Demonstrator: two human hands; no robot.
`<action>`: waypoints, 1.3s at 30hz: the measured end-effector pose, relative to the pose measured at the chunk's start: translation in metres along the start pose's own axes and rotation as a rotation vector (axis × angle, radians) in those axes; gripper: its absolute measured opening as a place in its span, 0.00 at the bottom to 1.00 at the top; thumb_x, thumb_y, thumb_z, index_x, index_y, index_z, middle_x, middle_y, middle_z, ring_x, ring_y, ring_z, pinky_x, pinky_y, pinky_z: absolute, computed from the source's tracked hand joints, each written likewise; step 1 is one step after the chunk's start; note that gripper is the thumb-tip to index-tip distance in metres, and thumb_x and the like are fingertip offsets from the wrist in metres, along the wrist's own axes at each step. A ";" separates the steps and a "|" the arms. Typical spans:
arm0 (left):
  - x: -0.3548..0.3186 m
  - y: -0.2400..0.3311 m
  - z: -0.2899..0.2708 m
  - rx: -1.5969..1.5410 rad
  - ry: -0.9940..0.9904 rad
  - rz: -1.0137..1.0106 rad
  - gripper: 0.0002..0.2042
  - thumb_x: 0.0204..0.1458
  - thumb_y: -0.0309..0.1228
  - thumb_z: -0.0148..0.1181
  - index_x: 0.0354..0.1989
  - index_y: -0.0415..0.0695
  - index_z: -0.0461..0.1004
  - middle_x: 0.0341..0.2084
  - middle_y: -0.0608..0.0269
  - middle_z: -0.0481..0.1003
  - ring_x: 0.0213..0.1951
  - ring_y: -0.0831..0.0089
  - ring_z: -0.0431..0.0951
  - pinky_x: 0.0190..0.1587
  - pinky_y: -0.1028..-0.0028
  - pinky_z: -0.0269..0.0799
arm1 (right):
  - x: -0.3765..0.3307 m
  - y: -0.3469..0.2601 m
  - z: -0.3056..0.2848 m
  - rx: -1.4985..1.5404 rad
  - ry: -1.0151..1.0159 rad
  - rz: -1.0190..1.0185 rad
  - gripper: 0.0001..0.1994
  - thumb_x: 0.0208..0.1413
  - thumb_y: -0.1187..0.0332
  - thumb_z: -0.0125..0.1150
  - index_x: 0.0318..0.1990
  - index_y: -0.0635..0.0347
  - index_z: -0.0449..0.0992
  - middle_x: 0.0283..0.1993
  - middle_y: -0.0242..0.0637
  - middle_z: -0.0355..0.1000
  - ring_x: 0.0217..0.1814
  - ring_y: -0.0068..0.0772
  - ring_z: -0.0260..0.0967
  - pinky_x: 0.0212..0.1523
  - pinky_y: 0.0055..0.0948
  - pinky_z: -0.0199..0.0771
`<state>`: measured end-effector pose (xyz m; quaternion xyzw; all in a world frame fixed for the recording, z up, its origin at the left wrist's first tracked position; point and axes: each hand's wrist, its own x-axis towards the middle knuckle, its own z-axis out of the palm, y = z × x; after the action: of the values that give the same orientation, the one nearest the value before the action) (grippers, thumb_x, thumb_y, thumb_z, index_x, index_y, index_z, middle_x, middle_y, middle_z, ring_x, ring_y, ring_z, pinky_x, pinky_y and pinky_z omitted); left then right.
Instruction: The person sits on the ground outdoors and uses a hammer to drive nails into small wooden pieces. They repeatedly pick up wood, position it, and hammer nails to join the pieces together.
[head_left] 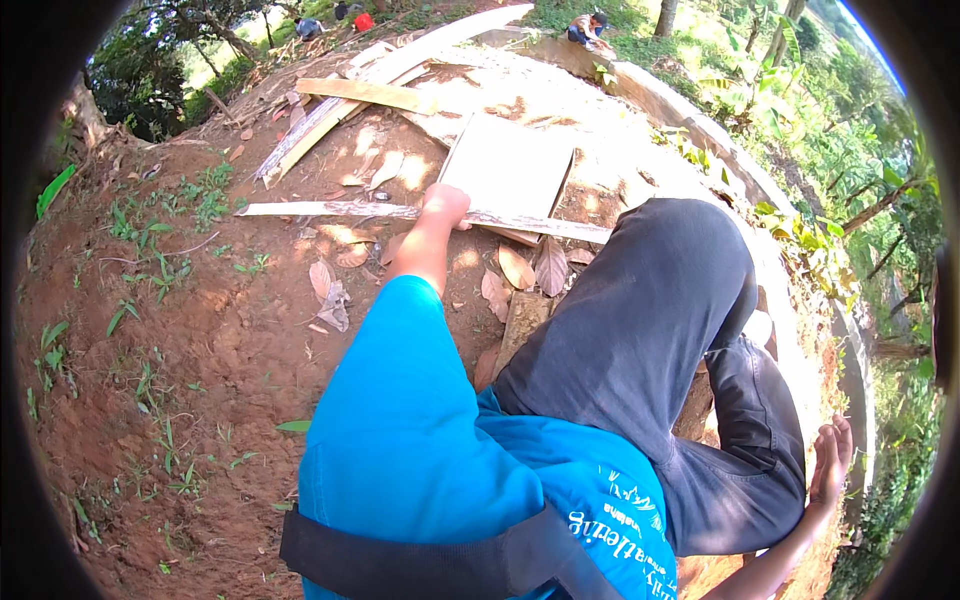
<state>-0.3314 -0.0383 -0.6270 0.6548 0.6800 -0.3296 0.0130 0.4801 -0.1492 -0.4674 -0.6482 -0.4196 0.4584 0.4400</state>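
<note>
My left hand (445,204) is closed round a long thin wooden strip (330,209) with rough, bark-like patches. The strip lies crosswise before me, its left end over the soil and its right end meeting my bent knee. Just beyond it a pale, sunlit rectangular board (510,165) with darker side edges lies on the ground, and the strip crosses its near edge. At the far right, beside my folded leg, my right hand (830,460) is raised with its fingers stretched out. Nothing shows in it.
Several rough planks (370,93) are piled beyond the board to the left. Dry leaves (515,268) and a short wood piece (522,318) lie by my knee. A low concrete edge (690,118) curves along the right. Another person (588,30) sits far off.
</note>
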 end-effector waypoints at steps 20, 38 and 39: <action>-0.008 -0.104 0.075 -0.095 0.027 -0.475 0.11 0.56 0.30 0.58 0.43 0.52 0.85 0.42 0.65 0.84 0.45 0.67 0.84 0.43 0.66 0.79 | 0.006 -0.002 0.001 -0.022 -0.054 0.036 0.14 0.63 0.73 0.60 0.55 0.57 0.69 0.42 0.28 0.71 0.43 0.16 0.69 0.45 0.17 0.72; 0.111 0.163 0.007 -0.939 0.507 0.314 0.08 0.53 0.31 0.54 0.34 0.47 0.81 0.31 0.57 0.83 0.37 0.57 0.84 0.36 0.60 0.78 | -0.004 -0.025 0.034 -0.127 -0.174 -0.010 0.12 0.60 0.68 0.63 0.49 0.57 0.73 0.37 0.30 0.74 0.39 0.20 0.66 0.44 0.23 0.66; 0.102 0.179 -0.011 -0.802 0.465 0.314 0.08 0.54 0.31 0.54 0.34 0.46 0.80 0.31 0.57 0.83 0.37 0.57 0.84 0.37 0.60 0.78 | -0.012 -0.028 0.027 -0.140 -0.161 -0.023 0.11 0.60 0.67 0.63 0.48 0.57 0.73 0.37 0.30 0.74 0.39 0.20 0.66 0.44 0.23 0.65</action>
<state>-0.1807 0.0432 -0.7416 0.7491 0.6313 0.1191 0.1617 0.4471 -0.1479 -0.4434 -0.6337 -0.4919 0.4736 0.3636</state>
